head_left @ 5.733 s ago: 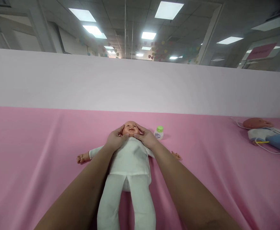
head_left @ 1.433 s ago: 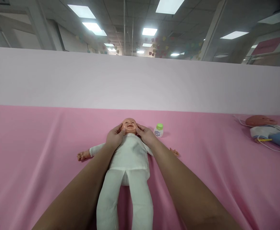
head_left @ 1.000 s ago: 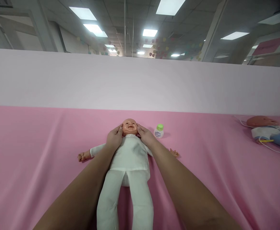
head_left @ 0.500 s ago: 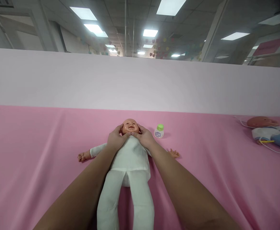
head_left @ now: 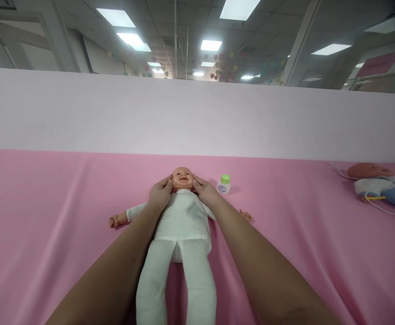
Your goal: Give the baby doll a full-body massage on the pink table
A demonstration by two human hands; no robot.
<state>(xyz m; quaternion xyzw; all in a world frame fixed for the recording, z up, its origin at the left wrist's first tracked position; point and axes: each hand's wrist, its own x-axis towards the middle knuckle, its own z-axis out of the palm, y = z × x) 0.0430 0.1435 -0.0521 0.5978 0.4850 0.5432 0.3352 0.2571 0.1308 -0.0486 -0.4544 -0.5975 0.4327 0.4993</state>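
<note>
A baby doll point(head_left: 183, 216) in white cloth lies face up, arms spread and legs toward me. My left hand point(head_left: 160, 195) cups the left side of its head, thumb along the cheek. On the opposite side my right hand point(head_left: 204, 191) holds the head the same way, thumb at the cheek and jaw. Both hands have their fingers partly hidden beside and behind the head. A small clear bottle point(head_left: 223, 185) with a green cap stands just right of my right hand.
Pink cloth point(head_left: 65, 216) with soft folds covers the surface. Far to the right lies a second doll point(head_left: 369, 170) in white and blue, with thin tubing and a yellow strip on it. A white low wall point(head_left: 197, 117) runs along the back, with glass above it.
My thumbs have slid outward from the doll's chin to the sides of its face. Its chin and collar show more. The doll stays in place.
</note>
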